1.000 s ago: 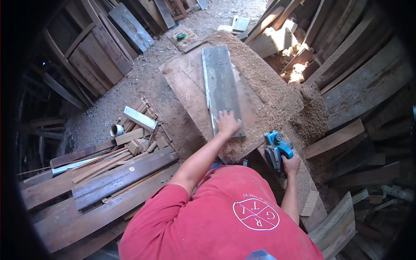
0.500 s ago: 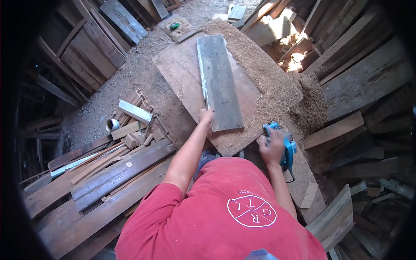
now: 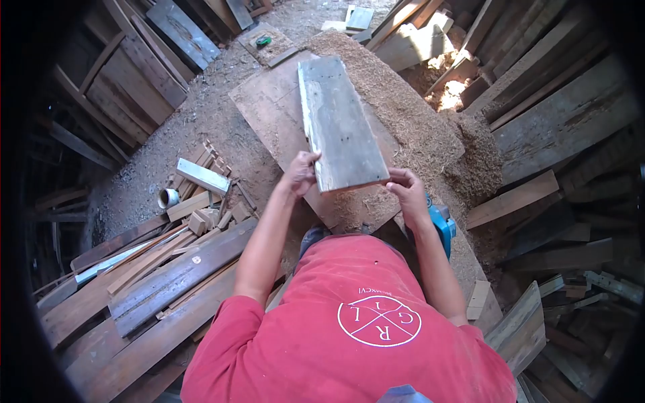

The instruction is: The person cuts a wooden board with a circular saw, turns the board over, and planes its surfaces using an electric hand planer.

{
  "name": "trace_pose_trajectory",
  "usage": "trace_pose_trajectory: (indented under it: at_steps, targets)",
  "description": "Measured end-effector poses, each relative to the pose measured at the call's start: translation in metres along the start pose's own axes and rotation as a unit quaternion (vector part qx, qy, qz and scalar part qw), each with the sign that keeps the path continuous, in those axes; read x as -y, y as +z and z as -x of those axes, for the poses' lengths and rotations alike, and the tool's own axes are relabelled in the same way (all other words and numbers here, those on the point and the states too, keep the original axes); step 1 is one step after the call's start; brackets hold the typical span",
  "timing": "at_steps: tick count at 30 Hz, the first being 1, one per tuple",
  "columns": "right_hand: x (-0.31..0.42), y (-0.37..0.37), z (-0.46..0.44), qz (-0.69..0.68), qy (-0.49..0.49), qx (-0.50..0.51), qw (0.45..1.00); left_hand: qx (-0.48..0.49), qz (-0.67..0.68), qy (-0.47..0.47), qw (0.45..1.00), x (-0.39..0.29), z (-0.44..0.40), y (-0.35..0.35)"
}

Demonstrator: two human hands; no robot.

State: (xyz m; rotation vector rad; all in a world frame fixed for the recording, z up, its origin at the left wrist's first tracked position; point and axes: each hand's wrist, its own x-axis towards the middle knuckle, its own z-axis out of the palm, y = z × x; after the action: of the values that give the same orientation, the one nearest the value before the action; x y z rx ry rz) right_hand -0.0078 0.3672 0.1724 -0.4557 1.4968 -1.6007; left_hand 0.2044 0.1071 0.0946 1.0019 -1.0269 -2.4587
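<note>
A weathered grey wooden board [image 3: 344, 127] with a pale, flaking left edge lies lengthwise in front of me, its near end raised off the work surface. My left hand [image 3: 302, 173] grips the board's left edge close to that near end. At the near right corner, my right hand [image 3: 408, 191] pinches the board between thumb and fingers. Just right of my right wrist rests a blue power tool [image 3: 442, 228], partly hidden by my forearm; it looks like a hand planer. Beneath the board is a brown plywood sheet [image 3: 259, 111].
Wood shavings [image 3: 416, 121] heap along the right of the plywood. Offcuts and planks [image 3: 181, 269] pile at the left, with a white cup-like container [image 3: 168, 198] beside them. Boards lean at the upper left and right. A green object [image 3: 263, 41] lies at the far end.
My right hand has left the blue tool and taken hold of the board's near right corner. The board's near end has come up, and my left hand has shifted slightly left.
</note>
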Motion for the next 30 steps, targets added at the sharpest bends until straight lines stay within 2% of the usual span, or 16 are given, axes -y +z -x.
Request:
trace_pose_trajectory:
  at_steps: [1, 2, 6, 9, 10, 12, 21, 28, 30]
  targets:
    - [0.027, 0.006, 0.007, 0.002, -0.006, 0.002, 1.000, 0.010, 0.013, 0.030, 0.999, -0.051, 0.045, 0.055]
    - [0.053, 0.016, 0.012, -0.036, -0.068, 0.008, 0.997, 0.034, 0.038, 0.053, 0.997, -0.077, 0.063, 0.078]
    - [0.130, 0.053, 0.018, -0.118, -0.240, 0.015, 0.964, 0.058, 0.124, 0.086, 0.987, -0.132, 0.100, 0.124]
    - [0.147, 0.057, 0.007, -0.095, -0.279, 0.034, 0.955, 0.062, 0.156, 0.108, 0.980, -0.146, 0.106, 0.131]
    - [0.150, 0.060, 0.007, -0.097, -0.283, 0.032, 0.954, 0.064, 0.155, 0.118, 0.979, -0.150, 0.108, 0.131]
    - [0.152, 0.060, 0.007, -0.098, -0.280, 0.048, 0.954, 0.109, 0.198, 0.078, 0.971, -0.153, 0.111, 0.129]
    - [0.148, 0.058, 0.014, -0.086, -0.257, 0.084, 0.959, 0.060, 0.243, 0.094, 0.964, -0.145, 0.116, 0.123]
    - [0.141, 0.057, 0.026, -0.109, -0.221, 0.125, 0.961, 0.054, 0.245, 0.095, 0.963, -0.135, 0.122, 0.114]
    - [0.140, 0.057, 0.030, -0.132, -0.201, 0.130, 0.962, 0.086, 0.250, 0.074, 0.962, -0.130, 0.119, 0.099]
